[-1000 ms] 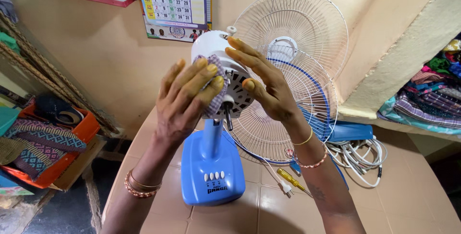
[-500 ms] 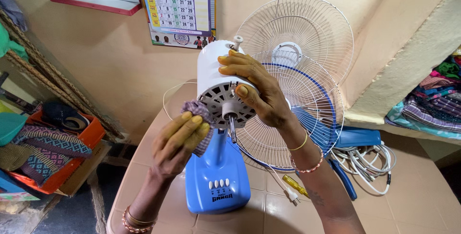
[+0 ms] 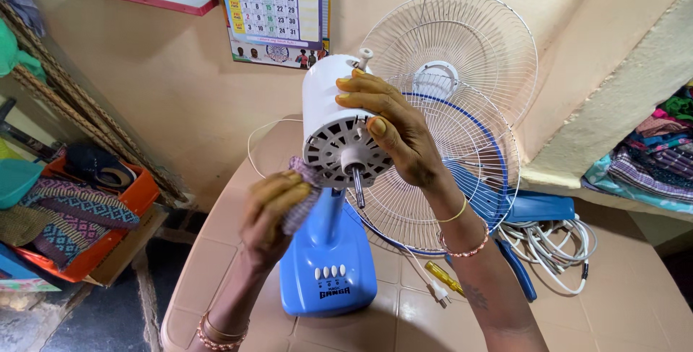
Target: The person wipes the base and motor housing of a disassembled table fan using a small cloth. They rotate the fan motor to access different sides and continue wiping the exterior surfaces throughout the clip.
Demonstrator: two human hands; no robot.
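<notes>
One fan motor (image 3: 339, 124), white, atop blue stand (image 3: 328, 251); rigid, likely top-heavy, best held round smooth casing, clear of bare shaft. Right hand (image 3: 393, 132) clasped over casing. Left hand (image 3: 271, 207) clenched on soft checked cloth (image 3: 299, 193), just below motor. Wire guards (image 3: 451, 106) behind motor.

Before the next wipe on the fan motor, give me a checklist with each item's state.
1. Right hand steadying motor: ok.
2. Cloth held in left hand: ok.
3. Blade off the shaft: ok, shaft bare.
4. Plug out of any socket: ok, it lies on the table.
5. Base flat on table: ok.
6. Screwdriver out of the way: ok, beside the base.
</notes>
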